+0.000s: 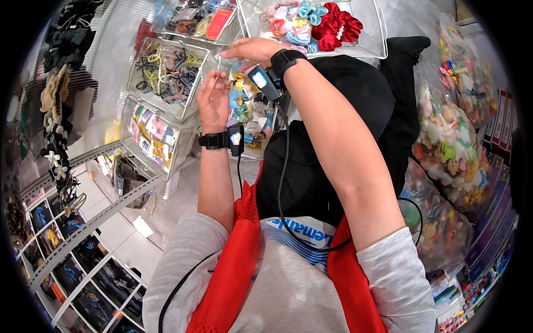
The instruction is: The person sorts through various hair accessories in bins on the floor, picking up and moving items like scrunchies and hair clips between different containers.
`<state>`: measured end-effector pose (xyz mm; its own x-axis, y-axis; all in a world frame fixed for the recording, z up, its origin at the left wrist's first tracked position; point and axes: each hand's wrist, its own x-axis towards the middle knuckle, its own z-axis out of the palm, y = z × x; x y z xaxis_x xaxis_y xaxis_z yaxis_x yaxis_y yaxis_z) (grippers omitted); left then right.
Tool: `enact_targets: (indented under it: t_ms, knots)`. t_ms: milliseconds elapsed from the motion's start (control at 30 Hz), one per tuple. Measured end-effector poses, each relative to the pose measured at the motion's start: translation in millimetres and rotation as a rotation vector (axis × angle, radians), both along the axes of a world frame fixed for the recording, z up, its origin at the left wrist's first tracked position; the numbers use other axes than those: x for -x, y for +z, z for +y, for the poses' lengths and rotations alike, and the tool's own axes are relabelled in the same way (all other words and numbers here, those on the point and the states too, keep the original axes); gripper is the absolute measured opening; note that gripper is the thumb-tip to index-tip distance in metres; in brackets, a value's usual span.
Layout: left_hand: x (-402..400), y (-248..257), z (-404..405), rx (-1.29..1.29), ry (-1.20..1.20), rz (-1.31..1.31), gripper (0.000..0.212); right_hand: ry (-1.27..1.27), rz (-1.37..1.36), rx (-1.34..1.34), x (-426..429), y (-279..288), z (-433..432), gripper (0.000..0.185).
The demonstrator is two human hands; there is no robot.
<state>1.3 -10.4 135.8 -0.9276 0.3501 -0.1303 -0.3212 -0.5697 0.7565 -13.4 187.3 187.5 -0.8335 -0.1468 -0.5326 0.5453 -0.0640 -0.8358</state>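
Observation:
My left hand is palm up with loosely curled fingers and nothing visible in it. It hovers beside a wire-mesh basket of hair ties, over the left edge of a basket of small colourful hair accessories. Just above and to the right, my right hand stretches leftward, fingers extended and thumb apart, with no object seen in it. Part of that accessories basket is hidden under my right hand and wrist. Beyond it lies a larger mesh basket with a red satin scrunchie and pastel hair bows.
A mesh basket of carded hair clips stands at left, near a metal shelf rail. Black hair accessories hang farther left. Clear bags of small plush items crowd the right side. Cables run from both wrist devices.

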Motion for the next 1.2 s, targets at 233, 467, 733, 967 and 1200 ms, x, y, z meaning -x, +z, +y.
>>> enact_targets:
  t_ms: [233, 467, 733, 967, 1200]
  knots:
    - [8.5, -27.1, 8.5, 0.721, -0.166, -0.152, 0.03, -0.283, 0.083, 0.09, 12.3, -15.3, 13.4, 0.034]
    - [35.2, -178.4, 30.5, 1.363, -0.793, 0.624, 0.037, -0.444, 0.087, 0.057, 16.7, -16.9, 22.7, 0.029]
    - [23.4, -198.7, 32.2, 1.204, -0.374, 0.585, 0.028, -0.467, 0.1, 0.051, 18.1, -13.4, 20.9, 0.027]
    - [14.7, -96.2, -10.0, 0.512, -0.024, -0.118, 0.031, -0.373, 0.139, 0.008, 26.8, -24.1, 18.5, 0.034]
    - [21.1, 22.1, 12.5, 0.039, -0.004, -0.135, 0.041, 0.099, 0.15, 0.017, 8.9, -9.3, -5.4, 0.044]
